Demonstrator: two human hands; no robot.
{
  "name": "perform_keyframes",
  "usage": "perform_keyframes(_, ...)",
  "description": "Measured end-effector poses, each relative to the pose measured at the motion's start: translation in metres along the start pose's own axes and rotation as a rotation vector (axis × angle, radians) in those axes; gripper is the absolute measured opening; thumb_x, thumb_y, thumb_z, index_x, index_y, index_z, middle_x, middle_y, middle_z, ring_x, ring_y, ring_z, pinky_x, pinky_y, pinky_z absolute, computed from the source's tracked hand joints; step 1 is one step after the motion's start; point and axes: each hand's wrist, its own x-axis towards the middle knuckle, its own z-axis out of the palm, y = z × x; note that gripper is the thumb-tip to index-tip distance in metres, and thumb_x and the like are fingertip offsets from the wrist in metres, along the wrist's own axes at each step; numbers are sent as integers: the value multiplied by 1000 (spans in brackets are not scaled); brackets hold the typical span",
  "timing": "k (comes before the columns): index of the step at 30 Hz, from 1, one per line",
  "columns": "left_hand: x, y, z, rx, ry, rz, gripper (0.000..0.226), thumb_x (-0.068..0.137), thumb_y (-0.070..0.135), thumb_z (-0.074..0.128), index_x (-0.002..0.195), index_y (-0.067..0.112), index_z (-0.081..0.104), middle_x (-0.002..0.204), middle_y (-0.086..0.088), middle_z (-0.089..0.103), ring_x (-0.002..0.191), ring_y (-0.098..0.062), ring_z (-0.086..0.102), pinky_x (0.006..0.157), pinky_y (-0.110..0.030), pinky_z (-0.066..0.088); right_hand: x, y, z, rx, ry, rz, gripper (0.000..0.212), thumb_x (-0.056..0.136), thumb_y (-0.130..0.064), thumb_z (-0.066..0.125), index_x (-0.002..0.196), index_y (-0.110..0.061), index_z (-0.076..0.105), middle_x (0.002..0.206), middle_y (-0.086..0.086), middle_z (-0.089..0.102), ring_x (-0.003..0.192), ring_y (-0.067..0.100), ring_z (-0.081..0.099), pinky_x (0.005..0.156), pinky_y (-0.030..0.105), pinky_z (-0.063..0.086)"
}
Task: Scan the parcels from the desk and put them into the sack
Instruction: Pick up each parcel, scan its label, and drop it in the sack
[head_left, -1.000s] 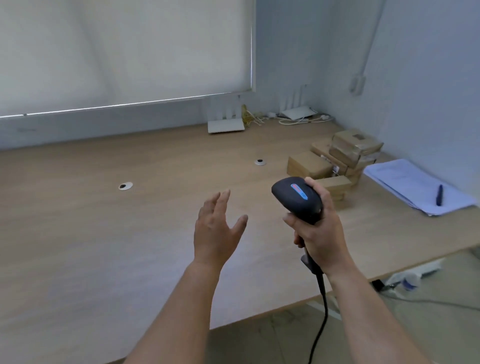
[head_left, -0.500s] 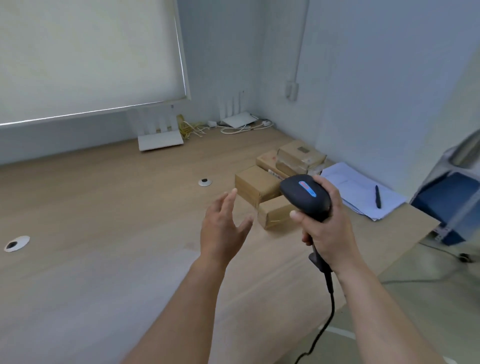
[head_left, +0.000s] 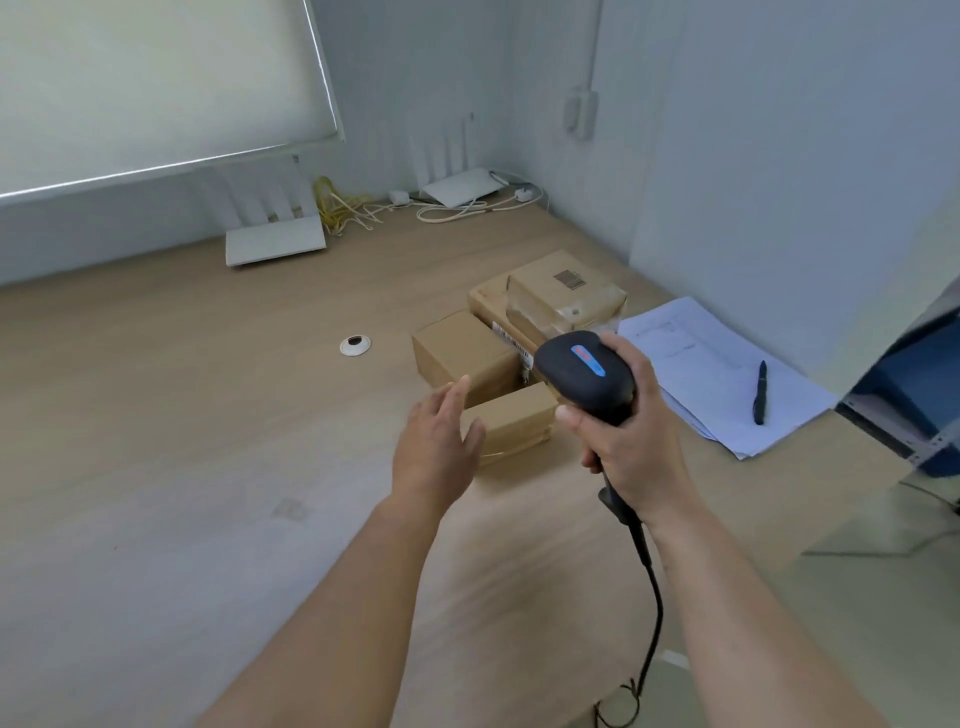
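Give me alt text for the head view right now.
Seen from above, the right hand grips a black barcode scanner over a cluster of brown parcels on a wooden desk, while the open left hand reaches toward the nearest parcel. Papers with a pen lie to the right.

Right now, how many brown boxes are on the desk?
4 show. One small box sits nearest the left hand, one behind it, a flat one further back, and a taped one on top. More may hide behind the scanner.
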Motion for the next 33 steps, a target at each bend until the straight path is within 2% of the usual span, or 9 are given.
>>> perform_keyframes(8,22,-1,56,168,-88,-146,45,101,28,35,145,20,36,149,-5,39,135,-27,30,105,-37,31,40,46,-25,12,-157,79,73,81,1,75,134,-40,47,101,-32,59,49,10,51,44,22,46)
perform_keyframes(14,17,8,60,209,-28,-209,46,92,38,55,136,24,50,123,-6,50,115,-27,41,98,-36,34,45,62,-32,22,-204,119,73,80,-3,77,133,-43,47,100,-30,60,46,8,51,43,21,45)
perform_keyframes(17,7,15,63,185,-36,-161,39,85,38,64,122,27,59,117,-2,50,110,-24,44,95,-31,33,46,63,-32,48,-220,120,73,76,-12,77,134,-45,46,108,-14,62,49,6,54,45,21,45)
perform_keyframes(21,-6,16,69,99,-75,-206,33,83,46,64,112,31,60,119,5,46,116,-17,39,102,-30,31,47,64,-34,67,-237,117,72,77,-10,76,133,-45,47,109,-6,63,50,6,54,47,20,46)
perform_keyframes(23,-7,14,71,63,-95,-249,44,83,51,62,122,32,55,128,3,44,123,-17,36,105,-33,31,46,65,-37,65,-239,110,72,80,-5,75,134,-43,46,111,-1,62,48,7,54,45,21,45)
perform_keyframes(26,-3,14,73,131,-254,-300,84,77,63,63,146,30,30,149,-2,32,137,-22,26,111,-39,27,45,66,-41,48,-220,110,73,81,-1,75,136,-40,46,108,-10,62,48,6,54,45,21,45)
perform_keyframes(28,0,16,77,189,-400,-342,102,71,70,64,151,28,15,155,-1,23,140,-24,22,110,-41,27,44,67,-43,54,-206,122,72,82,1,75,136,-38,47,102,-16,63,46,7,52,43,20,44)
perform_keyframes(30,1,20,81,214,-510,-351,103,68,69,66,150,27,19,151,0,31,135,-23,31,106,-41,32,43,68,-45,55,-195,127,72,82,2,74,137,-37,47,99,-16,63,46,6,52,43,20,43)
perform_keyframes(33,2,25,85,149,-541,-380,79,66,60,74,127,24,38,121,-1,54,109,-20,53,90,-39,46,41,68,-49,51,-172,132,72,81,3,74,137,-35,47,98,-14,63,46,5,52,43,20,44)
